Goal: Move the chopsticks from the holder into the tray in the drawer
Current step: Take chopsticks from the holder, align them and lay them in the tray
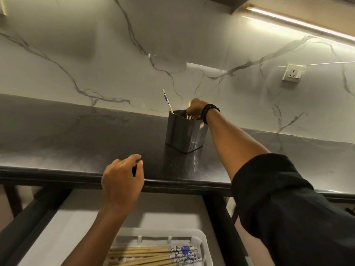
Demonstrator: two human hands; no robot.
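Note:
A dark grey holder stands on the black countertop near the marble wall. My right hand, with a black bead bracelet at the wrist, reaches into the holder's top and closes around wooden chopsticks there. One blue-and-white patterned chopstick leans out of the holder's left corner. My left hand hovers over the counter's front edge, fingers curled and apart, holding nothing. In the open drawer below lies a white tray with several chopsticks, their patterned ends pointing right.
The drawer's dark side rails frame the tray on both sides. A white wall socket sits on the marble backsplash at the right. An under-cabinet light strip glows at the top right.

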